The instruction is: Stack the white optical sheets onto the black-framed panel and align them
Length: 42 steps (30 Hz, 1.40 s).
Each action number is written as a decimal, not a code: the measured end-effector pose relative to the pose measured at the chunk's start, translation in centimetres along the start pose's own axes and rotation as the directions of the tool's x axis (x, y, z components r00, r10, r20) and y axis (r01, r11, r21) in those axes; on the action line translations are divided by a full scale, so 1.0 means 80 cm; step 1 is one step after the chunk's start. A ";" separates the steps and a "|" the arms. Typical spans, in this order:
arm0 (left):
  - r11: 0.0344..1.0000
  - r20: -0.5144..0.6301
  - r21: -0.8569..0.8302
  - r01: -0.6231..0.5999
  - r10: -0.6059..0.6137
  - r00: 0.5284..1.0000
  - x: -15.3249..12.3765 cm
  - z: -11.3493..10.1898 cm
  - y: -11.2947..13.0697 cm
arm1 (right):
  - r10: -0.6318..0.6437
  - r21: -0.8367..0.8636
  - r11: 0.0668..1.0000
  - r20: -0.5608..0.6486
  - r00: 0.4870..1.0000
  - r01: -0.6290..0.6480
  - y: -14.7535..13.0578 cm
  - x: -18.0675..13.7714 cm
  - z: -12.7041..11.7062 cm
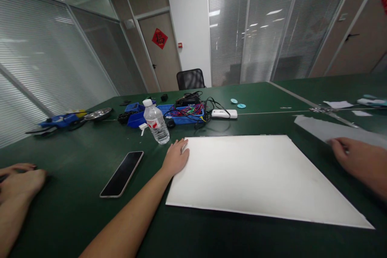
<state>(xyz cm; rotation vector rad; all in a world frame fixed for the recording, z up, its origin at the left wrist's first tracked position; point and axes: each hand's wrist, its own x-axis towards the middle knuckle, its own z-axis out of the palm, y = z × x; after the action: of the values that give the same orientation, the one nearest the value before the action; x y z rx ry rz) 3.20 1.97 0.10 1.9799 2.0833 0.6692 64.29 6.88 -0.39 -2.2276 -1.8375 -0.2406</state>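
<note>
Nothing is gripped by the left hand (177, 156): it is laid flat and open, palm down, with the fingers spread over the far left corner of a large white board (260, 177). The board is laid flat on the green table (75, 209), directly in front of the person. The right hand (359, 163) is seen at the right edge, beyond the board's right side, with its fingertips set against the near edge of a grey sheet (329, 128); whether that sheet is pinched or only touched cannot be told.

Just left of the left forearm, a black phone (122, 174) is laid screen up on the table. A clear water bottle (156, 122) with a white cap is stood upright just beyond the left hand, apart from the board. Behind the bottle, blue trays (178, 113) filled with coloured wires are placed, and a white box-shaped device (224, 113) is set just beside them on the right. Two small light-blue discs (237, 103) are seen further back.

At the far left edge, a second pair of hands (18, 183), belonging to another person, is rested on the table, well apart from the board. A black chair (190, 78) is stood at the far end of the table.
</note>
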 end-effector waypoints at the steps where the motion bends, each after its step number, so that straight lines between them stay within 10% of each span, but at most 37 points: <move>1: 1.000 -0.001 -0.004 0.001 -0.001 1.000 0.000 0.000 0.000 | -0.006 0.008 1.000 -0.028 1.000 0.006 -0.003 -0.004 -0.005; 5: 1.000 -0.022 -0.024 0.007 -0.007 1.000 -0.001 -0.003 0.003 | -0.294 0.147 0.943 -0.057 0.954 0.299 -0.027 -0.029 -0.014; 11: 0.994 -0.062 -0.094 0.051 -0.057 0.996 -0.006 -0.010 0.010 | -0.754 0.336 0.555 -0.184 0.631 0.761 -0.078 -0.063 -0.018; 20: 0.994 -0.083 -0.092 0.056 -0.064 0.995 -0.002 -0.007 0.009 | -0.341 0.215 0.919 0.009 0.940 0.331 -0.026 -0.015 0.012; 34: 0.994 -0.093 -0.088 0.062 -0.070 0.993 -0.004 -0.012 0.017 | -0.595 0.310 0.763 -0.007 0.804 0.567 -0.075 -0.051 0.006; 42: 0.994 -0.084 -0.086 0.060 -0.067 0.994 -0.004 -0.012 0.016 | -0.255 0.076 0.964 -0.028 0.967 0.256 0.008 -0.009 0.055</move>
<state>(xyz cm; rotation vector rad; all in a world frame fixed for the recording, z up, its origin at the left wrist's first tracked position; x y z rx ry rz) 3.96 1.45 1.49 1.8633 2.1206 0.8298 64.65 7.39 -4.83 -1.9277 -2.0852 -0.2290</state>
